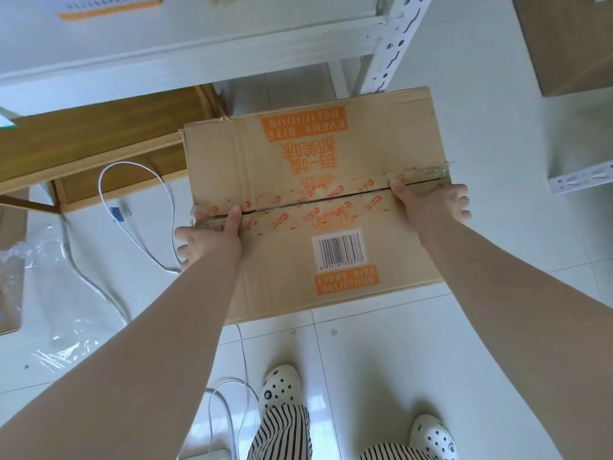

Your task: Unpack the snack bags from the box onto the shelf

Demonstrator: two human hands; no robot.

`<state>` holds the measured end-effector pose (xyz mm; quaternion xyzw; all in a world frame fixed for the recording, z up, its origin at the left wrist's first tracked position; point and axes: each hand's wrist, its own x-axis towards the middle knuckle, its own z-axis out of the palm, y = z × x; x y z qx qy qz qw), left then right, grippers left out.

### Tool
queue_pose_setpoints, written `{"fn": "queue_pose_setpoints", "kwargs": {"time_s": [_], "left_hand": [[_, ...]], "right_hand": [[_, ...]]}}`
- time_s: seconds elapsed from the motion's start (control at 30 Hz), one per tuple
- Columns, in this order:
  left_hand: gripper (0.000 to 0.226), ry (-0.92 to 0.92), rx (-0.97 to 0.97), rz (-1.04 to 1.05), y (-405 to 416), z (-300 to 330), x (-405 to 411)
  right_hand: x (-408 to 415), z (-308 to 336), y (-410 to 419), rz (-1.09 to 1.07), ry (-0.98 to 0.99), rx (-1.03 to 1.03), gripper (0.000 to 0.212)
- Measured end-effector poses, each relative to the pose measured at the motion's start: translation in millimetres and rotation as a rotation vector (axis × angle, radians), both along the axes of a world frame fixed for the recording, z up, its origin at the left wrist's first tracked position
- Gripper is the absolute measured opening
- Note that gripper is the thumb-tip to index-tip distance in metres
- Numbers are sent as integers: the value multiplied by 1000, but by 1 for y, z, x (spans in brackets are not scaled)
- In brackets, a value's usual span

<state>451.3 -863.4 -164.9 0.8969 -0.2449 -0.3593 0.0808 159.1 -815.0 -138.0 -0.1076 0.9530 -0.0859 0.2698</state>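
The rectangular corrugated cardboard box [315,200], flaps closed, is held above the tiled floor [381,353], long axis left-right. Left hand [212,240] and right hand [434,204] grip its 2 ends, thumbs at the taped seam.

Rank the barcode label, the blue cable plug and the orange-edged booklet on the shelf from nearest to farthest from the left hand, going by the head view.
From the left hand, which grips the box's left end:
1. Blue cable plug, on the floor just to its left.
2. Barcode label, on the near flap to its right; only slightly farther.
3. Orange-edged booklet, up on the shelf, clearly farthest.
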Motion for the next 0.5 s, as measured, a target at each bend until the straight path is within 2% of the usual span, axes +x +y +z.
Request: {"fn": "queue_pose_setpoints", "kwargs": {"time_s": [0.33, 0.5], "left_hand": [[95, -5, -7, -9, 1, 1, 0], [97, 30, -44, -31, 5, 0, 4]], "right_hand": [[-1, 2, 4, 34, -22, -2, 114], [-3, 7, 11, 78, -34, -75, 111]]}}
